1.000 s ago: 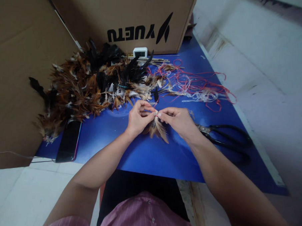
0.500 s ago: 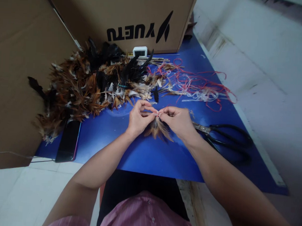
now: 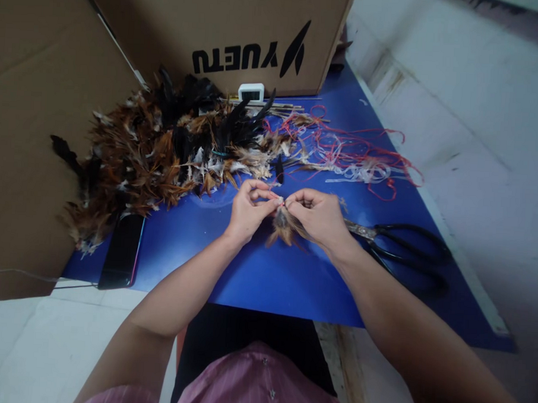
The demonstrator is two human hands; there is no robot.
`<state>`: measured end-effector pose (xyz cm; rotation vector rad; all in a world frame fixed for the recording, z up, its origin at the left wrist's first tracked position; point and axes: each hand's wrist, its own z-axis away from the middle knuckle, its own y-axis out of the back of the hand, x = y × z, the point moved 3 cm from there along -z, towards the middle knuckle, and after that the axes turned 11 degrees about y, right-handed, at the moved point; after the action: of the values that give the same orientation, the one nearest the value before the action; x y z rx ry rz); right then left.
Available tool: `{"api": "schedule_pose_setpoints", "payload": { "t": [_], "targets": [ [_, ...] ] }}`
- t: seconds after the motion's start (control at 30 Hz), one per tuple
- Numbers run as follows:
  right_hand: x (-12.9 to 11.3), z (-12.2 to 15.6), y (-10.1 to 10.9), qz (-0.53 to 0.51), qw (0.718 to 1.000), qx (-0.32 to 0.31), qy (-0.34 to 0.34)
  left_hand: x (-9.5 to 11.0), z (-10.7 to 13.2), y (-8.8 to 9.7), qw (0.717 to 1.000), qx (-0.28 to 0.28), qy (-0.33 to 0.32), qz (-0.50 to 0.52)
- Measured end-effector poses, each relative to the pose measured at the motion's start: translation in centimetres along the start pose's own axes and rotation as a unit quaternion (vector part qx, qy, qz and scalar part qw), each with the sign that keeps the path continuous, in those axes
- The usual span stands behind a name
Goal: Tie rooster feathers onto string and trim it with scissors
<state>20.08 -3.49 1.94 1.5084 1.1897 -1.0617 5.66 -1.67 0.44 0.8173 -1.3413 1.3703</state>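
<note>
Over the blue table, a small bundle of brown feathers (image 3: 284, 226) hangs tips down between my hands, its pale quill ends upward. Thin red string (image 3: 273, 194) wraps the quills and runs along the fingers of my left hand (image 3: 249, 211), which is closed in a pinch on it at the bundle's left side. My right hand (image 3: 318, 214) pinches close by on the right, at the string around the quills; the exact piece between its fingertips is mostly hidden. Some feathers spread beneath the right hand. Large black-handled scissors (image 3: 396, 243) lie beside my right wrist.
A heap of brown and black feathers (image 3: 150, 155) covers the table's left and back. Tangled red and white strings (image 3: 364, 152) lie at back right. A phone (image 3: 122, 251) rests at the left edge. Behind stand a small white digital display (image 3: 251, 92) and a cardboard box (image 3: 241, 22).
My right fingertips have drawn slightly to the right, away from the left ones. The quill tops and red wrapping show more plainly, and the feather bundle has turned a little.
</note>
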Motion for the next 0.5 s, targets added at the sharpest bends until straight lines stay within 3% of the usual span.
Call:
{"api": "schedule_pose_setpoints", "payload": {
  "t": [0.5],
  "targets": [
    [0.04, 0.14, -0.2, -0.044, 0.999, -0.01, -0.019, 0.19, -0.03, 0.1, 1.0, 0.007, -0.004, -0.007]
  ]
}}
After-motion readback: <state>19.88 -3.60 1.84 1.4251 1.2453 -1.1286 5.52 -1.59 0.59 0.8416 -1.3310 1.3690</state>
